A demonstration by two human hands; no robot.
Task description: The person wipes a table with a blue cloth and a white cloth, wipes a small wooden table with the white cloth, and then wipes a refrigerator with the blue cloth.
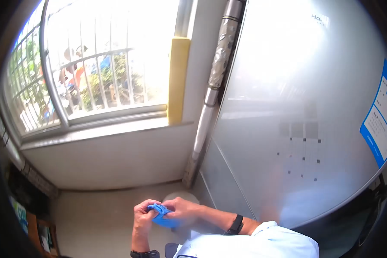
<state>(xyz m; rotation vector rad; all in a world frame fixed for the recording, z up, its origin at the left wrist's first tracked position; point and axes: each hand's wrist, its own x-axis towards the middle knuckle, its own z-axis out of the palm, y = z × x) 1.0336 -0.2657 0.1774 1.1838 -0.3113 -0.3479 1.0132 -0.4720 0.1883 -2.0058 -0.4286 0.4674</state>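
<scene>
A crumpled blue cloth (164, 221) is held between my two hands, low in the view and in front of my body. My left hand (143, 210) has its fingers closed around the cloth's left edge. From the other side, my right hand (181, 208) pinches the upper part of the same cloth. The lower part of the cloth hangs loose and looks slightly blurred. Each wrist carries a black band.
A tall glossy grey refrigerator panel (262, 107) with a blue-and-white label (376, 120) rises at right. A pipe (217, 64) runs beside it. Behind my hands stands a round pale stool (187, 196). People show outside the barred window (103, 81). Shelving (41, 234) stands lower left.
</scene>
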